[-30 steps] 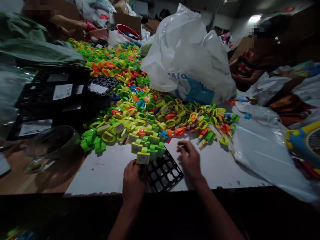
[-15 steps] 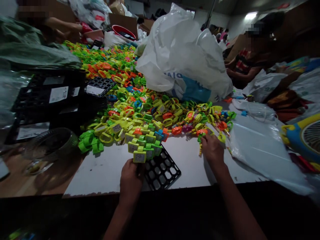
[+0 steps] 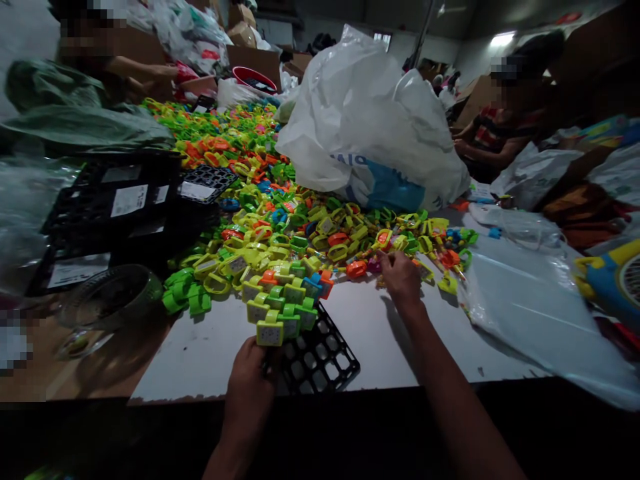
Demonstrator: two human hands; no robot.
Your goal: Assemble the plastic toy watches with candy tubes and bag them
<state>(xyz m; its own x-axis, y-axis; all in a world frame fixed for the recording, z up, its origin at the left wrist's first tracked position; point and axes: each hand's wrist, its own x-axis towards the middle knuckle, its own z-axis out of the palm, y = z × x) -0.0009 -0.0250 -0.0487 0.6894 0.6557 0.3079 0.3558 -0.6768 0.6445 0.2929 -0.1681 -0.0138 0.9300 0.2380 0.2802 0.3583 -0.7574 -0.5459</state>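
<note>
My left hand (image 3: 250, 377) is closed on the near left edge of a black grid tray (image 3: 356, 366), which is tilted just above the white board. Rows of toy watches (image 3: 270, 333), yellow, green, orange and blue, stand in its far left part; the openings on the right show no watches. At the front edge of a heap of loose toy watches (image 3: 337, 252), my right hand (image 3: 403, 285) has its fingers pinched together near a purple watch (image 3: 374, 265). Whatever lies between those fingertips is too small and dark to make out.
A big white plastic bag (image 3: 365, 127) stands on the heap. Black trays (image 3: 125, 200) are stacked at left beside a clear bowl (image 3: 113, 300). Flat clear plastic bags (image 3: 530, 300) and a yellow-blue fan (image 3: 607, 277) are at right. Two people sit across, left and right.
My right hand has moved left along the heap's edge; the red-green watch with a thin strip at its fingers no longer shows there. My left hand keeps hold of the tray. The view has shifted slightly.
</note>
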